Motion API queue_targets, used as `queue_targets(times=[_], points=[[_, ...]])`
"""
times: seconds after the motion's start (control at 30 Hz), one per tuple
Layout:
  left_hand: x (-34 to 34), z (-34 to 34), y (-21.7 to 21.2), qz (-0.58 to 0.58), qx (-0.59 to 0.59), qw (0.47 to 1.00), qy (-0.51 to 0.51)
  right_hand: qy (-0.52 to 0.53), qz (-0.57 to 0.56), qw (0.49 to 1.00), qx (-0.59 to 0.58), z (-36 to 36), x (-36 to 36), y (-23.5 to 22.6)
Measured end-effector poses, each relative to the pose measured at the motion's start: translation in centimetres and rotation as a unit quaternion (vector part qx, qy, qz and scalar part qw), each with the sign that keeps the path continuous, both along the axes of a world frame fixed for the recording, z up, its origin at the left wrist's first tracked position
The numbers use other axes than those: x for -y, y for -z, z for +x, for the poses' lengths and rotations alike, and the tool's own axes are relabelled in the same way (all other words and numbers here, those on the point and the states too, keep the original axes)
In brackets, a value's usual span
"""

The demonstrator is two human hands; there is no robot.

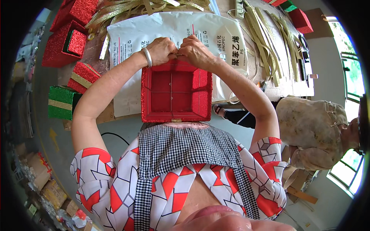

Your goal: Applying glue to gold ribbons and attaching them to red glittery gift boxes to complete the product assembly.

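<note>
A red glittery box [145, 96] lies in front of me with its open side facing up. Thin wires cross inside it, and a small gold bit [176, 120] shows on its near edge. At the box's far edge, my left hand [160, 51], a pale bangle on its wrist, has its fingers pinched together. Right beside it my right hand [195, 53] is closed too, its fingertips meeting those of the left. Whatever thin piece sits between the fingers is mostly hidden. Under the box and hands spreads a white printed plastic sack [129, 32].
Gold glitter strips lie in a bundle [266, 42] at right and a pile [127, 9] at the back. Red boxes [58, 48] and a green box [60, 103] with a gold band crowd the left. A person in stained clothes [312, 127] is at the right.
</note>
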State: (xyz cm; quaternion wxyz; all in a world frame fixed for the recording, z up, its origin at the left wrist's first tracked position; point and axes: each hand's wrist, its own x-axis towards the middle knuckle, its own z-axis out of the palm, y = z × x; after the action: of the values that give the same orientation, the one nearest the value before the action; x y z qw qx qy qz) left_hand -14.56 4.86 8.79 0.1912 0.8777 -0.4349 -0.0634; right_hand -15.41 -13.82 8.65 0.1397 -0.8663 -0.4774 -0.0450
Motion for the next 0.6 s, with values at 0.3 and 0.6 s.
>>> queue_targets(times=[0.3,0.6], points=[[-0.1,0.0,0.7,-0.030,0.027,0.999,-0.017,0.048,-0.068,0.989,-0.126,0.7,-0.2,-1.1],[0.2,0.0,0.9,-0.038,0.045,0.998,-0.027,0.030,-0.006,0.999,-0.044,0.5,0.0,0.7]])
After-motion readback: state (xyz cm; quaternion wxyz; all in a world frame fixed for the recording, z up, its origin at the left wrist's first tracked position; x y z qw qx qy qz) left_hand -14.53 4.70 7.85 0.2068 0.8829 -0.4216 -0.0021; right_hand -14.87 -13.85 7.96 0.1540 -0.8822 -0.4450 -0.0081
